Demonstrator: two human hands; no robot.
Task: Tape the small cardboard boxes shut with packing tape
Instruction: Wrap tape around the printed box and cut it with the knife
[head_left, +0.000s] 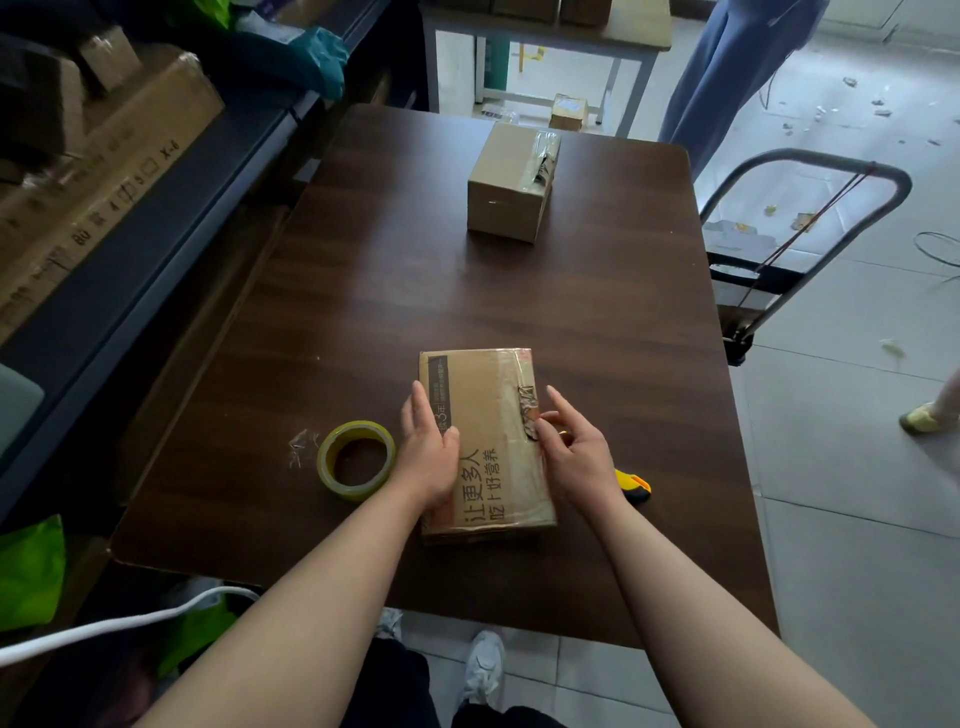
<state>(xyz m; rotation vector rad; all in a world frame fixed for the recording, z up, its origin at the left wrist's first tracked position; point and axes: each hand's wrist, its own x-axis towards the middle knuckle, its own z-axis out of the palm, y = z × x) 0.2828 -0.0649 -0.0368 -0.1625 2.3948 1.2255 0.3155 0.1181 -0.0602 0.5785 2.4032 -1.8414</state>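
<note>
Along the left wall a dark metal shelf (171, 218) carries long brown cardboard cartons (104, 171) lying on their sides. Beside it stands the dark brown wooden table (363, 291).

Near the table's front edge a roll of clear yellowish packing tape (356, 460) lies flat, just to the left of the person's left hand (428, 447). That hand is spread, its fingers straight along the left edge of a flat, printed brown cardboard box (485, 441) and its thumb resting on the top face. The box lies flat in the near middle of the table, its flaps down.

Farther back, well apart from it, a taller plain brown cardboard box (511, 182) stands near the table's far edge, with crumpled clear tape over its top right side.

At the flat box's right edge the right hand (571, 452) lies loose, clasping nothing, its forefinger straight and its thumb tip touching a torn patch of old tape (527, 410). Just behind its wrist a yellow and black utility knife (634, 483) pokes out on the table.

To the right, on the pale tiled floor, stands a black-framed hand trolley (805, 208).
</note>
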